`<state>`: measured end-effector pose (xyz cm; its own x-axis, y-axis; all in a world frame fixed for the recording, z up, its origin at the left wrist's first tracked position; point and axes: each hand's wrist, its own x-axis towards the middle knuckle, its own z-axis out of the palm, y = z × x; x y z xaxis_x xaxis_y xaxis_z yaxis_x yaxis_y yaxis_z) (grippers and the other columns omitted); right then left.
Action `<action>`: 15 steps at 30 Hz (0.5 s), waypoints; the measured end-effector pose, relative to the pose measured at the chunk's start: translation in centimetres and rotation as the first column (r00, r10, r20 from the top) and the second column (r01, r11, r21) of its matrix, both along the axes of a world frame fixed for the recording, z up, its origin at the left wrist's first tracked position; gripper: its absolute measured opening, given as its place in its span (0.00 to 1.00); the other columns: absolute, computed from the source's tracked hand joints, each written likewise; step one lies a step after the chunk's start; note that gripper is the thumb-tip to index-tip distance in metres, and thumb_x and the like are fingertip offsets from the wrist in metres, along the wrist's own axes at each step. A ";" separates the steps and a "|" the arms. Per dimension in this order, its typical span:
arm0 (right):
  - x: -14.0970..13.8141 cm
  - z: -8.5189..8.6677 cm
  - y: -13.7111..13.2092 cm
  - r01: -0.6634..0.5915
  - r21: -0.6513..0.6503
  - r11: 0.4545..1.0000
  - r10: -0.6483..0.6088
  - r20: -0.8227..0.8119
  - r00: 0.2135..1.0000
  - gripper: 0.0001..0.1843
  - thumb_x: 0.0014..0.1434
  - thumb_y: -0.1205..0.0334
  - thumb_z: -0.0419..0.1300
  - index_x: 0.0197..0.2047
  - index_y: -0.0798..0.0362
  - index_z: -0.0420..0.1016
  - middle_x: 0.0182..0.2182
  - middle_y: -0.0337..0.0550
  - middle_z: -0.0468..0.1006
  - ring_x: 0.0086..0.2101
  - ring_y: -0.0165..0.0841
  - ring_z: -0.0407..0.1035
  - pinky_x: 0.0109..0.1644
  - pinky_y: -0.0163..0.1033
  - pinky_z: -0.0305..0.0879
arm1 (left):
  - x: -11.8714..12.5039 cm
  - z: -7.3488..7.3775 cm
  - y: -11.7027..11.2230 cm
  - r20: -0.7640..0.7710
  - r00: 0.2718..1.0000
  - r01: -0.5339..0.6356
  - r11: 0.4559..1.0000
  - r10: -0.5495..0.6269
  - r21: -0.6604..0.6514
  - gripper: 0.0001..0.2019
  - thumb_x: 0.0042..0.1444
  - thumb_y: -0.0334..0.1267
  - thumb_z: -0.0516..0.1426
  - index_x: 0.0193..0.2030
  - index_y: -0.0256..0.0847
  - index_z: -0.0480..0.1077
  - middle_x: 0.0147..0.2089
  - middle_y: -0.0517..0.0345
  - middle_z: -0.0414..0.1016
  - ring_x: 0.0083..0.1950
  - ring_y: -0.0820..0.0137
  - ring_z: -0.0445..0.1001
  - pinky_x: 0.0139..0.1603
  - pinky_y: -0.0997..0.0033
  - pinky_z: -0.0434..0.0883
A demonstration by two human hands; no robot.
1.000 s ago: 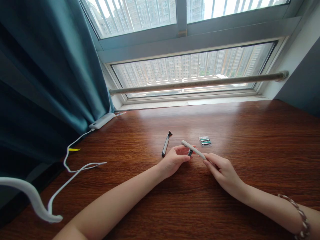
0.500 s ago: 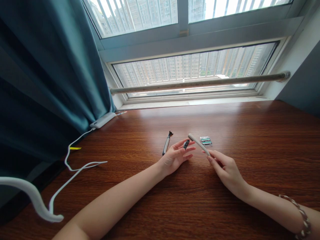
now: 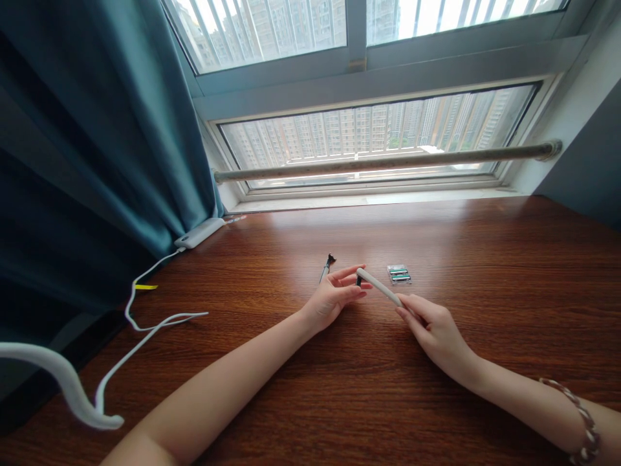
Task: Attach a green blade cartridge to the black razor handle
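My right hand (image 3: 429, 327) grips the lower end of a white razor handle (image 3: 381, 287) that slants up and to the left. My left hand (image 3: 334, 294) pinches a small dark blade cartridge (image 3: 359, 280) between thumb and fingers, right at the handle's upper tip; whether the two touch is unclear. A second razor handle (image 3: 326, 265), dark and silver, lies on the wooden table (image 3: 485, 272) just behind my left hand and is partly hidden by it. A clear tray of green blade cartridges (image 3: 398, 274) lies behind the white handle.
A white power bank (image 3: 200, 233) with a white cable (image 3: 145, 317) lies at the left by a teal curtain (image 3: 87, 149). The window sill and a metal rail (image 3: 388, 160) close off the far side of the table.
My left hand's fingers have closed on the dark cartridge. The white handle's tip swung left to meet it, after the two had been apart half a second ago.
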<state>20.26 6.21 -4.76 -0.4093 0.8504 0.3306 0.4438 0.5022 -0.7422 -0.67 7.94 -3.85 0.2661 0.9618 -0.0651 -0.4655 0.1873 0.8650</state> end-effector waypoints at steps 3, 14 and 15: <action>0.2 -0.1 0.4 0.013 0.059 0.998 -0.013 -0.004 1.000 0.13 0.60 0.61 0.47 0.44 0.52 0.69 0.31 0.44 0.71 0.32 0.33 0.66 0.36 0.36 0.62 | 0.0 0.2 0.0 -0.043 0.999 0.006 0.999 -0.004 0.047 0.22 0.38 0.28 0.64 0.44 0.38 0.70 0.36 0.50 0.76 0.39 0.64 0.74 0.45 0.61 0.65; 1.2 -0.3 2.6 0.004 0.200 0.980 -0.014 0.045 0.999 0.12 0.60 0.62 0.48 0.43 0.53 0.69 0.31 0.44 0.71 0.30 0.32 0.66 0.33 0.35 0.61 | -0.4 1.4 -0.1 -0.209 0.977 -0.012 0.985 0.049 0.175 0.24 0.36 0.28 0.64 0.44 0.39 0.68 0.26 0.61 0.71 0.28 0.73 0.70 0.32 0.67 0.71; 1.2 -0.2 2.6 0.014 0.191 0.981 -0.020 0.027 0.999 0.11 0.59 0.62 0.48 0.42 0.53 0.69 0.31 0.44 0.71 0.30 0.32 0.66 0.33 0.35 0.61 | -0.4 1.4 -0.1 -0.218 0.975 -0.006 0.982 0.048 0.187 0.24 0.37 0.28 0.64 0.45 0.39 0.67 0.26 0.61 0.70 0.27 0.73 0.70 0.31 0.67 0.71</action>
